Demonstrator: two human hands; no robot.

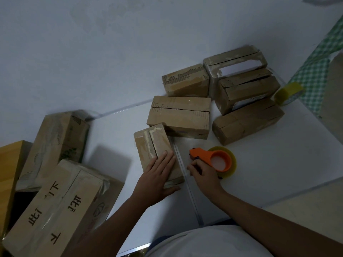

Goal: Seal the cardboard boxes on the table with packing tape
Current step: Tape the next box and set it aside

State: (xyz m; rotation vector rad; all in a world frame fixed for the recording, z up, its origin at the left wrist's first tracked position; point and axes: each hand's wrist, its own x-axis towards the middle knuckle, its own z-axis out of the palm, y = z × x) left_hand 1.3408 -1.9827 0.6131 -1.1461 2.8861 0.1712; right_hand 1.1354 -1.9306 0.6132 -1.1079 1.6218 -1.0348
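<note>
A person's left hand (160, 170) is pressing flat, fingers straight, on the near end of a small cardboard box (157, 153) lying at the front of the white desk (259, 173), while the right hand (203, 172) is curling its fingers around the handle of an orange tape dispenser (213, 158) just beside the box; its roll of clear tape (229, 164) is resting on the desk surface. The step in hand appears to be bringing the dispenser over to the box's centre seam. Doing it well is likely calling for the left hand's grip, now open and only pressing, to be keeping both flaps level and closed, for the tape to be starting on the near end face and running straight along the slit, and for the left fingers to be clearing out of the tape's path. The box is looking worn: its brown top is showing pale strips and ragged residue beside the seam, and the flaps are meeting with a narrow dark gap. Five more brown boxes (181, 115) are sitting farther back on the desk, several with open slits or torn edges; whether any is sealed is hard to tell. A second yellowish tape roll (286, 93) is lying at the far right, by a green checked cloth (315, 71). Larger printed cartons (55, 206) are standing off the desk to the left.
</note>
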